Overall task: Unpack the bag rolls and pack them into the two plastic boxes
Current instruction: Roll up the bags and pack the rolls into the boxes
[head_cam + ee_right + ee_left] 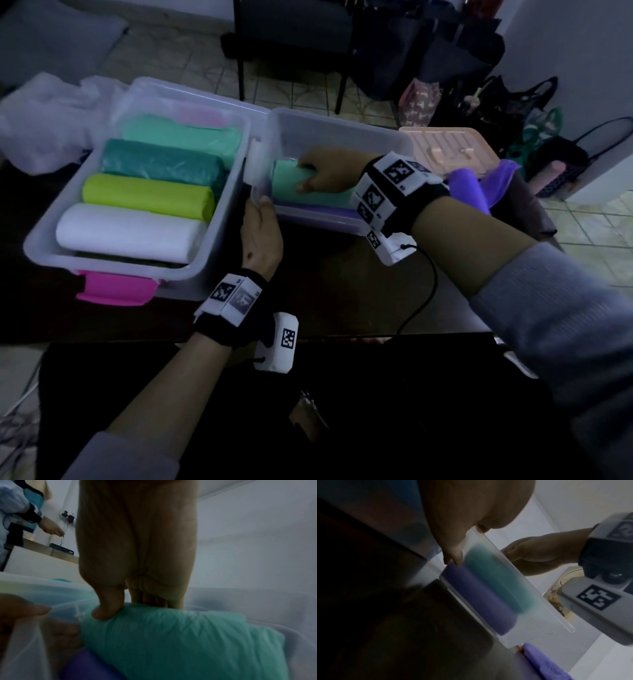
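Presently, a mint roll (301, 186) is being gripped by the right hand (329, 173) and lowered onto the purple roll (481, 599) while the right box (342, 132) is being gripped at its near-left corner by the left hand (262, 236); uneven seating is being risked.

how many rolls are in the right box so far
2 visible: a green roll gripped by the right hand, and a purple roll lying nearer the front wall. Others may be hidden.

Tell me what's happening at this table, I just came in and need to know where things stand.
A person is packing bag rolls into two clear plastic boxes. The right hand grips a mint green roll inside the right box, above a purple roll. The left hand holds that box's near corner. The left box already holds several rolls. Another purple roll waits outside.
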